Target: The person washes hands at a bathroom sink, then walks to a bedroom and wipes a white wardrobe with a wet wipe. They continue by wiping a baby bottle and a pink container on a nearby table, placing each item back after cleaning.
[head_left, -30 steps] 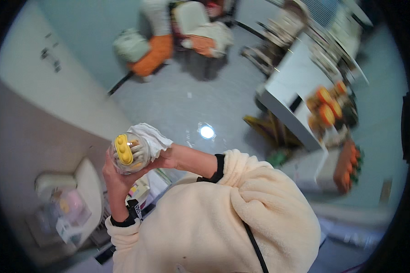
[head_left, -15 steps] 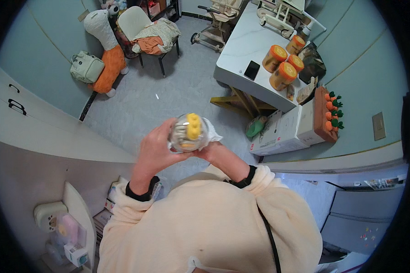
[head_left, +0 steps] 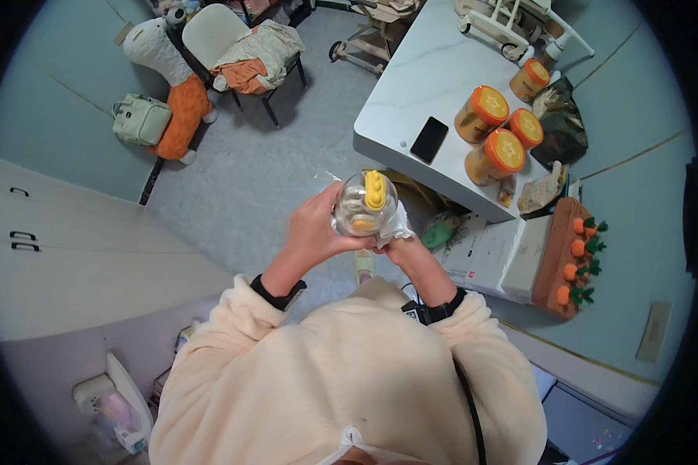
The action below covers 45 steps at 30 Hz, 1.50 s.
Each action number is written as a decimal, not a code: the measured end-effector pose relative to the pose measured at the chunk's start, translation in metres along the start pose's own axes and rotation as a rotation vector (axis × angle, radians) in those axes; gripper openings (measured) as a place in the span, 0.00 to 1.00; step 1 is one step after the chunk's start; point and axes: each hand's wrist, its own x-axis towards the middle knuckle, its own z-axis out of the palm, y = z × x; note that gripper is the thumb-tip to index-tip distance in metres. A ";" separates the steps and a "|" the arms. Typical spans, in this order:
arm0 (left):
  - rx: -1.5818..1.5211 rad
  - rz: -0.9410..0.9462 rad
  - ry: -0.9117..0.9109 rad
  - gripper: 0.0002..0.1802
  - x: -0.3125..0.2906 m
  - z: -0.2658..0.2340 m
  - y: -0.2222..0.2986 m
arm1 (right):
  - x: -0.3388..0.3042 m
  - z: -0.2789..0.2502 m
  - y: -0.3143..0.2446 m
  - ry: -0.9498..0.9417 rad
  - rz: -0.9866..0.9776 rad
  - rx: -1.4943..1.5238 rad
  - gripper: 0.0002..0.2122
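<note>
Held out in front of my body is a clear rounded container (head_left: 352,203) with a yellow piece on its top. Its exact kind is hard to make out from above. My left hand (head_left: 312,223) is wrapped around its left side, thumb along the near edge. On the right side, my right hand (head_left: 402,246) grips a crumpled white tissue or cloth (head_left: 399,225) pressed against the container. Most of the right fingers are hidden beneath the container and the white material.
To the right stands a white marbled table (head_left: 392,93) bearing a black phone (head_left: 430,140), several orange-lidded jars (head_left: 495,156) and a dark bag (head_left: 560,124). White boxes (head_left: 481,252) and a carrot planter toy (head_left: 570,260) sit below it. Farther left are a chair (head_left: 213,35) and a large plush toy (head_left: 182,116).
I have come closer to the table, which now looks larger. Both hands and the container have shifted right and slightly up in the picture, with the grip unchanged.
</note>
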 end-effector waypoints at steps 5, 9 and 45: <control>-0.170 -0.178 0.007 0.43 0.068 0.059 -0.038 | 0.031 -0.073 -0.012 0.005 0.085 0.250 0.13; -0.114 -0.228 0.130 0.42 0.119 0.111 -0.093 | 0.044 -0.144 0.008 0.091 0.030 0.356 0.11; 0.069 -0.352 0.133 0.55 0.186 0.270 -0.216 | 0.005 -0.142 -0.115 -0.075 -0.513 -0.847 0.28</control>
